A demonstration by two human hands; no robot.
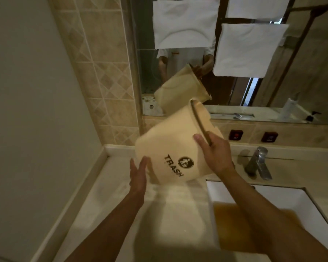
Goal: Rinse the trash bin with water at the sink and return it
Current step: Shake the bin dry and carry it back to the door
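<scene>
A cream trash bin [170, 144] with black "TRASH" lettering and a dark rim hangs tilted in the air above the counter, its mouth turned up and to the right. My right hand [214, 152] grips its rim, thumb on the outer wall. At the bin's lower left, my left hand [138, 176] is flat with its fingers apart, at or just off the bin's base; I cannot tell if it touches. The white sink [284, 193] lies to the right and holds brownish water [235, 225]. The metal faucet [258, 163] stands behind the sink.
The pale counter [110, 190] runs left of the sink to a raised edge by the wall. A mirror [235, 87] behind reflects the bin and white towels. Two dark wall switches [235, 134] sit below it.
</scene>
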